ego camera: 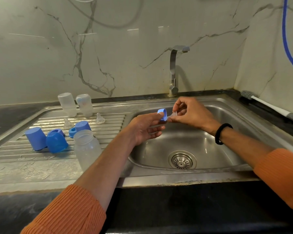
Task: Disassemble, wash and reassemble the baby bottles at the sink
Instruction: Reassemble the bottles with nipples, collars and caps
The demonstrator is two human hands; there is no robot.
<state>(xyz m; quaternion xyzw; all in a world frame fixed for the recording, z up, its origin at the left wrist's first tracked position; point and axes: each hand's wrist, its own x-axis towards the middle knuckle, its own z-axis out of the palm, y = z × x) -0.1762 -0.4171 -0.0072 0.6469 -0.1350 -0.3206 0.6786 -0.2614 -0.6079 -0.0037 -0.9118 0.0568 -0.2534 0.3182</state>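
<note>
Over the steel sink (227, 105), my left hand (142, 130) pinches the blue ring (162, 114); my right hand (189, 114) grips the clear teat (173, 114) just beside it, pointing into the ring.

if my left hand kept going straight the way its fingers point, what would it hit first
Probably the right hand: the left hand holds a blue plastic collar ring pointing right, and the right hand's fingers pinch a clear silicone teat right beside it.

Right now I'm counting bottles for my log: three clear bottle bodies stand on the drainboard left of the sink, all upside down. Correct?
Not quite. The head view shows three bottle bodies on the drainboard, but only the two at the back are upside down. The nearest bottle stands upright, mouth open.
</note>
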